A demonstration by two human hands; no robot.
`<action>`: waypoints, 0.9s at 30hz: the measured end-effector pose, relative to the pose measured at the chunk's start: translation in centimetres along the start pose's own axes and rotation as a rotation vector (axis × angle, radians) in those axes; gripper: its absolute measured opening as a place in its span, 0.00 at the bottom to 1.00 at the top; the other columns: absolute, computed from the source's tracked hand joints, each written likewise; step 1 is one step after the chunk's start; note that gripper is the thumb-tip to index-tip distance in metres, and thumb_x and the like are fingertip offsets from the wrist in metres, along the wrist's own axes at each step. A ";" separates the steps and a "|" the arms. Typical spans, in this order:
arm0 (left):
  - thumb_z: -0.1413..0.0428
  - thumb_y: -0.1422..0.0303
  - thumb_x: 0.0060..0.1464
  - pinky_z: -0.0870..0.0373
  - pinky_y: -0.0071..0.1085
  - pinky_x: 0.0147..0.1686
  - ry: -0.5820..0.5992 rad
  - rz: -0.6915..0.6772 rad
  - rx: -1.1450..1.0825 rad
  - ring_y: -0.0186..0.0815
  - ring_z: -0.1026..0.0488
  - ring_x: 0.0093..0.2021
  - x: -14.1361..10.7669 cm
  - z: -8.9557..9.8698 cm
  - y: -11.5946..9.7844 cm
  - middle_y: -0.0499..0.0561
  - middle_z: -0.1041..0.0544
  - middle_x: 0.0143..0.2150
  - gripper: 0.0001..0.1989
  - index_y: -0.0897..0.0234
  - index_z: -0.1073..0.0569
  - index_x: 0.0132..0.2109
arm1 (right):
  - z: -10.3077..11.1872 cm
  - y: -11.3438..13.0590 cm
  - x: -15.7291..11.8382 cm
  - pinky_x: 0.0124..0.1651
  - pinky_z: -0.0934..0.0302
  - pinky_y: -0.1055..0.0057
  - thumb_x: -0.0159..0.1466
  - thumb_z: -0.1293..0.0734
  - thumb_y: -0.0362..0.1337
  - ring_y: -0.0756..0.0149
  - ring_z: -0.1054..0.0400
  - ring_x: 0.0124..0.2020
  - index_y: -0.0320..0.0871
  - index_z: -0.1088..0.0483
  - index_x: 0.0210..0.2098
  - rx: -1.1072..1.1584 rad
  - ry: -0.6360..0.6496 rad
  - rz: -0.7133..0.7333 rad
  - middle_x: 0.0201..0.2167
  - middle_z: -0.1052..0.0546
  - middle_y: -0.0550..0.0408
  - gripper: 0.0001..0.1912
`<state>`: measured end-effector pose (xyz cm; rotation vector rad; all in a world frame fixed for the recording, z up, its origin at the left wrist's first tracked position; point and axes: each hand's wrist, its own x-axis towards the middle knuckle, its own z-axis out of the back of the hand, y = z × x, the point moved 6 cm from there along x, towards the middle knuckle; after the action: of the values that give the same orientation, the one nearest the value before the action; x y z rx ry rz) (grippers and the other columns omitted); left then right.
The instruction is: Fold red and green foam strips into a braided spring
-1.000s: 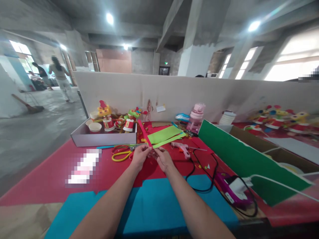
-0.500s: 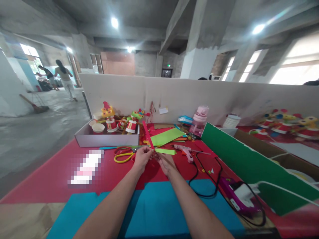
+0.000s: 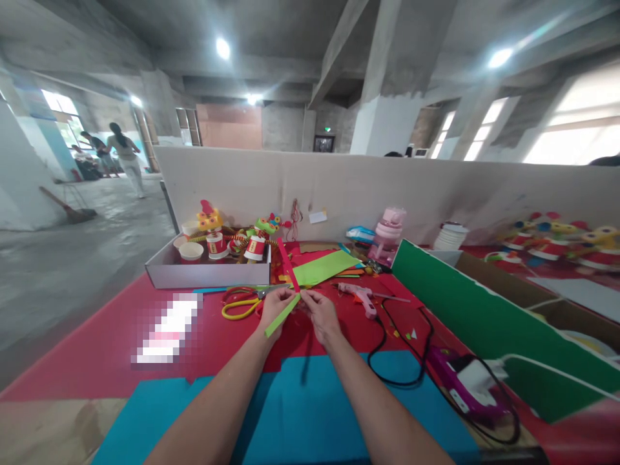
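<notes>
My left hand and my right hand meet over the red table, fingertips pinched close together where two paper strips join. From that joint a red paper strip points up and away. The green paper strip slants down to the left across my left hand. Behind the strips lies a wide green paper sheet. Scissors with yellow and red handles rest left of my left hand, and a pink glue gun lies right of my right hand.
A white box with paper cups and figures stands back left. Blue sheets cover the near edge. On the right are a black cable, a purple power strip and a green-sided box. A pink bottle stands behind. People are far left.
The green strip has swung from pointing right to pointing down and left across my left hand. My right hand has turned, its fingers now pinching at the joint.
</notes>
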<state>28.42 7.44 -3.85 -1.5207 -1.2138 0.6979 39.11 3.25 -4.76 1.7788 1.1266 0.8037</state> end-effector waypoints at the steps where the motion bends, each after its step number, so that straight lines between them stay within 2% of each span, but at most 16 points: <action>1: 0.34 0.59 0.37 0.42 0.24 0.20 0.006 0.000 -0.007 0.27 0.36 0.18 0.0 0.0 0.0 0.50 0.27 0.20 0.16 0.69 0.26 0.25 | 0.1 0.1 0.1 0.33 0.37 0.70 0.45 0.25 0.46 0.69 0.35 0.24 0.41 0.24 0.28 -0.030 -0.012 0.020 0.22 0.25 0.58 0.16; 5: 0.35 0.60 0.39 0.42 0.25 0.21 0.023 -0.003 -0.008 0.27 0.36 0.19 -0.2 -0.2 -0.2 0.50 0.27 0.20 0.15 0.70 0.24 0.28 | 0.5 0.9 0.1 0.33 0.38 0.69 0.48 0.27 0.47 0.67 0.34 0.26 0.41 0.24 0.29 -0.158 -0.060 0.126 0.24 0.24 0.56 0.16; 9: 0.35 0.64 0.39 0.40 0.25 0.23 0.090 -0.012 -0.054 0.27 0.36 0.21 -0.7 -0.9 -0.6 0.49 0.27 0.23 0.14 0.69 0.23 0.33 | 1.2 1.7 0.1 0.31 0.39 0.70 0.51 0.30 0.49 0.65 0.33 0.26 0.41 0.26 0.30 -0.220 -0.152 0.224 0.23 0.25 0.55 0.17; 13: 0.33 0.65 0.37 0.38 0.25 0.25 0.129 0.060 -0.065 0.28 0.33 0.24 -1.0 -1.6 -0.3 0.49 0.26 0.28 0.18 0.67 0.26 0.37 | 1.8 1.8 0.0 0.31 0.38 0.70 0.53 0.32 0.50 0.64 0.32 0.28 0.41 0.27 0.31 -0.206 -0.223 0.253 0.24 0.25 0.54 0.18; 19: 0.35 0.61 0.40 0.39 0.23 0.23 -0.032 -0.018 -0.093 0.26 0.35 0.22 -0.4 -0.1 -0.4 0.45 0.29 0.21 0.15 0.66 0.29 0.30 | 0.3 1.1 0.1 0.33 0.37 0.69 0.51 0.29 0.48 0.64 0.32 0.28 0.41 0.26 0.31 -0.193 -0.084 0.199 0.26 0.24 0.54 0.16; 23: 0.34 0.61 0.37 0.38 0.24 0.24 -0.050 0.017 -0.107 0.27 0.35 0.21 -0.5 0.1 -0.7 0.45 0.30 0.20 0.16 0.66 0.30 0.27 | -0.3 0.3 0.3 0.35 0.36 0.69 0.47 0.26 0.46 0.68 0.34 0.26 0.42 0.26 0.30 -0.036 -0.003 0.074 0.24 0.25 0.57 0.16; 27: 0.34 0.61 0.37 0.37 0.24 0.25 -0.047 0.019 -0.052 0.28 0.34 0.22 -0.7 0.0 -1.0 0.46 0.29 0.21 0.15 0.66 0.29 0.27 | -0.4 0.1 0.4 0.36 0.35 0.69 0.45 0.25 0.46 0.69 0.34 0.25 0.42 0.24 0.29 0.009 0.030 0.012 0.22 0.26 0.58 0.16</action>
<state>27.84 6.78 -3.04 -1.5685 -1.2624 0.7231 38.96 3.69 -4.52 1.7877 1.1414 0.8367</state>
